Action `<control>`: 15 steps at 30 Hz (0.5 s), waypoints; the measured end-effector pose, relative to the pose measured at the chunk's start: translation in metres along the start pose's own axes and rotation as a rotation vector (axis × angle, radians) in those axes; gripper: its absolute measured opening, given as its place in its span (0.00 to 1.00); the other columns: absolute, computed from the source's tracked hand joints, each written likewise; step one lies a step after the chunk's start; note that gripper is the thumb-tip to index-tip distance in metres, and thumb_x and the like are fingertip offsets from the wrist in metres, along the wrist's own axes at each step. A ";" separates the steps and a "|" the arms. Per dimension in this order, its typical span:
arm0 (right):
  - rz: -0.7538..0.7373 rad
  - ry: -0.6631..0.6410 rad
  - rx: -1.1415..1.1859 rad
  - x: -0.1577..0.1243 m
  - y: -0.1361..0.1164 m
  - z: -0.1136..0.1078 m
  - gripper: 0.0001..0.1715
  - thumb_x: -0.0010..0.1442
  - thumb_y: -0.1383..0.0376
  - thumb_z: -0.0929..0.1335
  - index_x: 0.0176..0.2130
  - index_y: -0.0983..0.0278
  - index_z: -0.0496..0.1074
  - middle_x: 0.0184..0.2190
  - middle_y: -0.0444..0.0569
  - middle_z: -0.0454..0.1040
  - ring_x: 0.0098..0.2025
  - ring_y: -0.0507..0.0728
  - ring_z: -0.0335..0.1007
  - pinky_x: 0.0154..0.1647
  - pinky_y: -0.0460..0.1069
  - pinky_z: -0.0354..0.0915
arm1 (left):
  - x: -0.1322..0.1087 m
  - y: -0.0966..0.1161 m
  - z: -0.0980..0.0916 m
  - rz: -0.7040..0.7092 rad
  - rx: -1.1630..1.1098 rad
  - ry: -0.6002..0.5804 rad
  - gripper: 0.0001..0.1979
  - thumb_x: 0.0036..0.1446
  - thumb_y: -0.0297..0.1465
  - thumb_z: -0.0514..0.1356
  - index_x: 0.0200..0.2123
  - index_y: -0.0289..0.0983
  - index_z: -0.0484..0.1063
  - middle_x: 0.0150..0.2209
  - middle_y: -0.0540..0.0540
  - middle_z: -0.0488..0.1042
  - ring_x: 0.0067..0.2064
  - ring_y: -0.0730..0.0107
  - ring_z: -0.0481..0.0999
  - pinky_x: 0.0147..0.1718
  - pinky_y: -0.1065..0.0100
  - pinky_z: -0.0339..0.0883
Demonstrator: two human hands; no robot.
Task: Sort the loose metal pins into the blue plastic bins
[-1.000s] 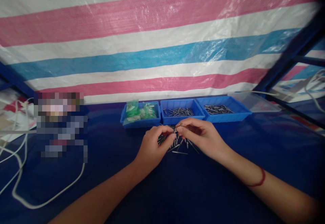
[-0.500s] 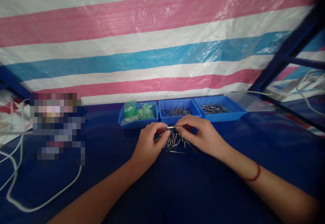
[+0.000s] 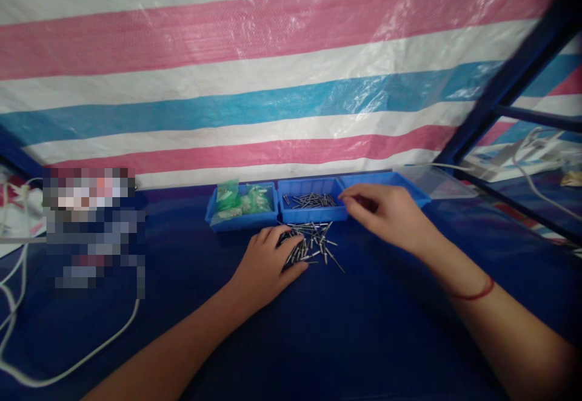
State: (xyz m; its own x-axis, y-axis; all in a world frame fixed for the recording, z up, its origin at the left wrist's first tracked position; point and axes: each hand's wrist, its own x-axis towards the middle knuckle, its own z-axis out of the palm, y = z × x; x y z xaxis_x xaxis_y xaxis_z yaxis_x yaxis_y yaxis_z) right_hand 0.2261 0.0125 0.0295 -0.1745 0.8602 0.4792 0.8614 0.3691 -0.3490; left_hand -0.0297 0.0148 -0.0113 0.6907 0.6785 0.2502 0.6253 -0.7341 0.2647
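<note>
A loose pile of metal blind rivets (image 3: 313, 240) lies on the blue tabletop. My left hand (image 3: 270, 258) rests at the left side of the pile, fingers spread over and touching the rivets. At the right end of the middle blue bin (image 3: 313, 213), my right hand (image 3: 386, 213) hovers with thumb and forefinger pinched together. Whatever may be between those fingertips is too small to make out. Several rivets (image 3: 316, 199) lie in the middle bin. Behind my right hand the right blue bin (image 3: 411, 187) is partly hidden, its contents covered.
The left blue bin (image 3: 213, 222) holds green-and-clear plastic bags (image 3: 257, 199). A clear plastic sheet (image 3: 448, 184) lies beyond the right bin. White cables (image 3: 68, 374) loop over the table at left, near a pixelated area. A striped tarp (image 3: 254, 110) hangs behind, with a blue frame post (image 3: 495, 79) at right.
My hands have moved apart. The right one went right and up to the bins, away from the rivet held between both hands before. My left hand has lowered onto the pile, fingers spreading.
</note>
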 end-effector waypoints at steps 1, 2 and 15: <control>-0.075 -0.131 0.051 -0.002 -0.009 0.002 0.11 0.60 0.64 0.63 0.38 0.63 0.74 0.28 0.46 0.75 0.27 0.53 0.69 0.30 0.47 0.63 | 0.001 0.000 0.000 0.006 -0.011 0.008 0.19 0.60 0.38 0.56 0.54 0.41 0.67 0.54 0.42 0.66 0.54 0.55 0.64 0.52 0.53 0.60; -0.144 -0.252 0.076 -0.004 -0.015 0.006 0.10 0.60 0.65 0.63 0.38 0.62 0.74 0.29 0.46 0.75 0.28 0.53 0.70 0.30 0.47 0.63 | 0.002 -0.001 0.000 0.012 -0.023 0.018 0.16 0.61 0.37 0.56 0.52 0.41 0.69 0.53 0.43 0.67 0.53 0.56 0.65 0.51 0.54 0.60; -0.259 -0.317 0.061 -0.013 -0.029 0.042 0.14 0.61 0.69 0.63 0.47 0.64 0.72 0.40 0.52 0.71 0.42 0.57 0.69 0.44 0.52 0.66 | 0.006 -0.002 0.002 0.009 -0.106 0.073 0.08 0.62 0.31 0.55 0.38 0.37 0.73 0.43 0.45 0.71 0.45 0.63 0.69 0.46 0.61 0.63</control>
State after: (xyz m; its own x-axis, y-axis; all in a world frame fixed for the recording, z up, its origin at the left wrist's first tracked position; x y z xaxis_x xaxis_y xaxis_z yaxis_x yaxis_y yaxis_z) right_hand 0.1833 0.0058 -0.0006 -0.5285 0.7984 0.2887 0.7416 0.5997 -0.3007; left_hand -0.0261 0.0202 -0.0119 0.6656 0.6748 0.3189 0.5746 -0.7360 0.3581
